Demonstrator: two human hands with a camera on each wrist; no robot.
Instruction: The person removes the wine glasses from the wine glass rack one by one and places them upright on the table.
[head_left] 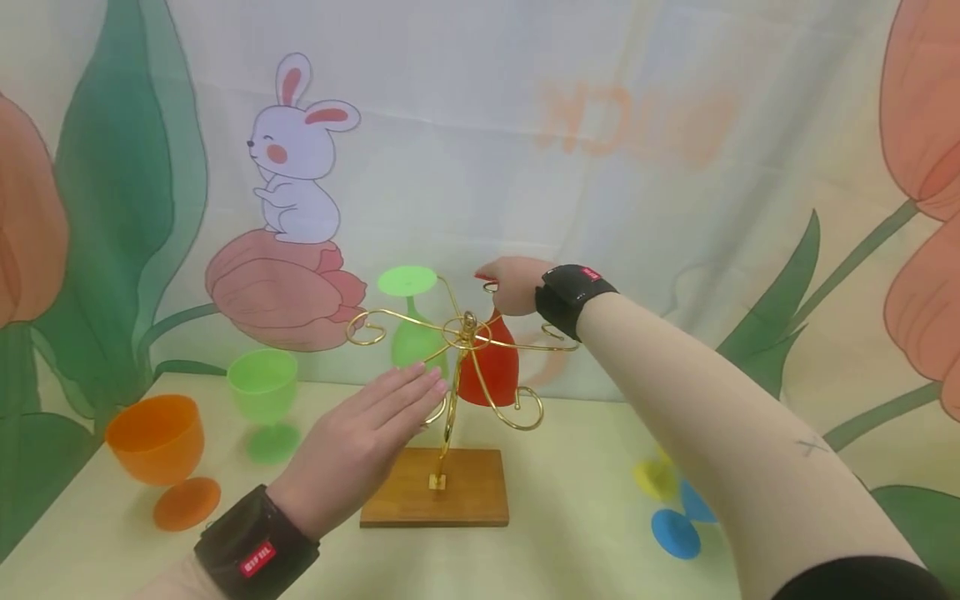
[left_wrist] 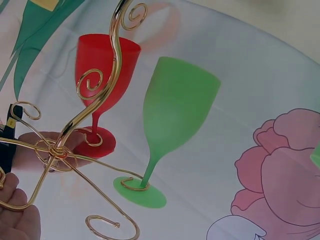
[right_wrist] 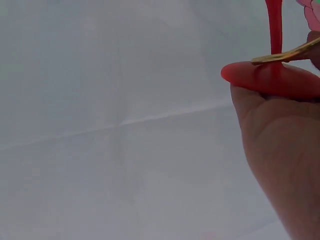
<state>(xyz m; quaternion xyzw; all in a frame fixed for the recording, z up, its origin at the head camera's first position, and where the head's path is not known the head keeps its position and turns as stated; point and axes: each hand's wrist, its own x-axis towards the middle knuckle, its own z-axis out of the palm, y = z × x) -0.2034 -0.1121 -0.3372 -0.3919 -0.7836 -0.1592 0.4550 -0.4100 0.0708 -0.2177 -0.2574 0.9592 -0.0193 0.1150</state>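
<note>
Red goblet (head_left: 502, 367) is upside down at the gold rack (left_wrist: 82, 116), toward the desk's (head_left: 577, 500) far edge. From here I judge it light, stiff, slick — best taken by the foot (left_wrist: 104, 146), where my right fingers (head_left: 498, 271) clamp; left fingers (head_left: 397, 396) lie straight, together.

1. This is a small tabletop set-up before a decorated cloth; whether it stands in a home or a studio cannot be told.
2. Along the far side hangs a pale, creased cloth backdrop (head_left: 637, 217), printed with a white rabbit (head_left: 303, 200), pink tulips (head_left: 277, 292) and large green leaves (head_left: 135, 158), plus faint orange lettering (head_left: 600, 121).
3. Before it lies a pale yellow table (head_left: 585, 508), its far edge close to the cloth.
4. Tableware stands there: a gold wire rack (head_left: 468, 337) on a wooden base (head_left: 472, 500), with orange (head_left: 157, 442) and green goblets (head_left: 262, 383) to the left.
</note>
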